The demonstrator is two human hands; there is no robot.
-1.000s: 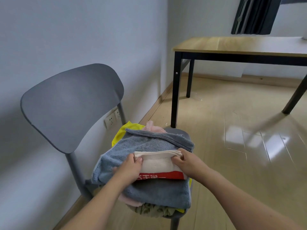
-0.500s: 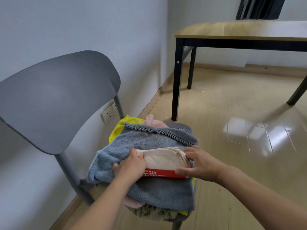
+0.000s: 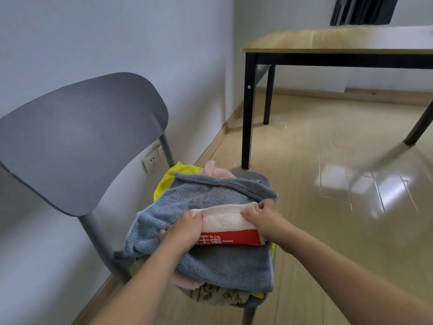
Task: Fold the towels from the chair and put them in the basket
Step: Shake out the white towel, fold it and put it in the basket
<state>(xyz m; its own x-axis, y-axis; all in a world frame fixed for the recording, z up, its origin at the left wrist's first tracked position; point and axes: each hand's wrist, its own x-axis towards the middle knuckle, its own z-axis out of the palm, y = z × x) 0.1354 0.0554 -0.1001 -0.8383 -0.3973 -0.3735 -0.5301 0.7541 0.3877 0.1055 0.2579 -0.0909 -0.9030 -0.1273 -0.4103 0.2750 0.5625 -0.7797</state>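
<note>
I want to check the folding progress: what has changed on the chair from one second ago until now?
The right hand, which half a second ago lay open against the white towel, has gone back to pinching its far right corner. The left hand keeps gripping the left end. The towel stays folded on the grey towel, and the pile on the chair is unchanged.

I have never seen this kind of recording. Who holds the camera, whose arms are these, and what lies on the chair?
The camera sits on a person's head and looks forward and down, so the two bare arms are that person's own. There is no robot. On the gray chair lies a pile of towels. On top is a folded cream towel with a red band, lying on a gray towel. The left hand and the right hand both grip the cream towel at its ends. No basket shows in this view.
</note>
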